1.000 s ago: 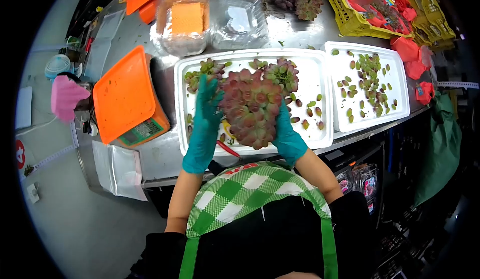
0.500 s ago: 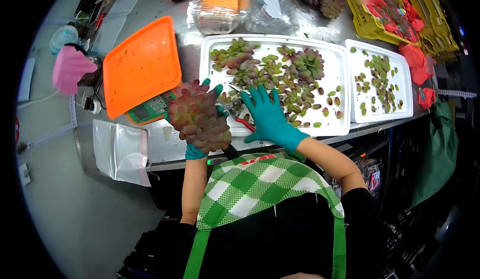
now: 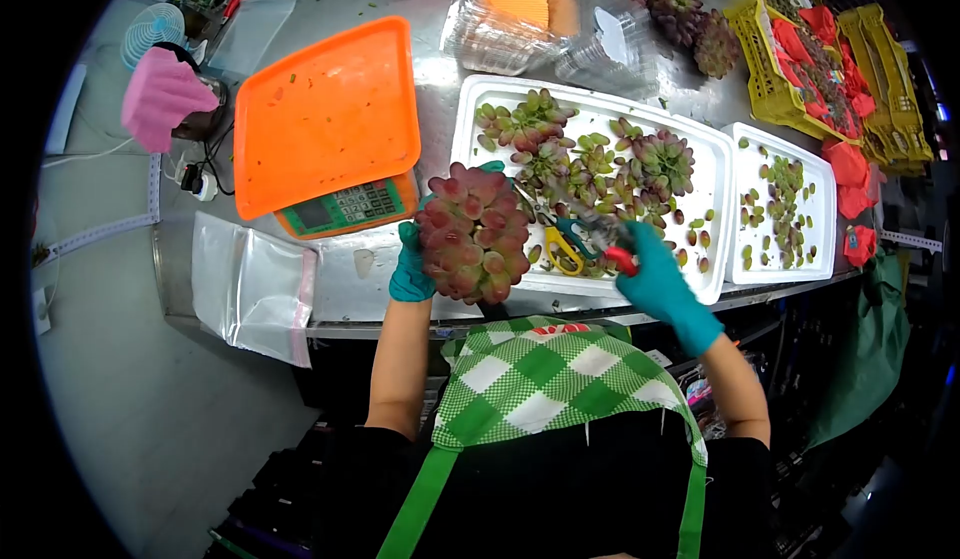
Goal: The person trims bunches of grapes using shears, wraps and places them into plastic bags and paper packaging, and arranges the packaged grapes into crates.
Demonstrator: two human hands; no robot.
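Observation:
My left hand [image 3: 411, 271], in a teal glove, is closed round a large reddish-green succulent [image 3: 474, 234], which hides most of the fingers. In my right hand [image 3: 660, 284], also gloved, is a pair of pruning shears with red grips [image 3: 620, 259], held over the front of a white tray [image 3: 712, 277]. Yellow-handled scissors [image 3: 564, 252] lie near the tray's front edge, just left of the shears. Succulent rosettes [image 3: 662, 163] and loose leaves are spread inside the tray.
To the left stands a scale with an orange pan [image 3: 330, 119]. A clear plastic bag [image 3: 250, 284] hangs over the table edge. Clear plastic boxes [image 3: 510, 24] are at the back. On the right are a smaller white tray [image 3: 826, 209] with leaves and yellow crates [image 3: 775, 84].
My right hand, spread flat over the tray before, now grips the pruning shears and has moved right. The succulent in my left hand has been turned and shows its rosette more fully.

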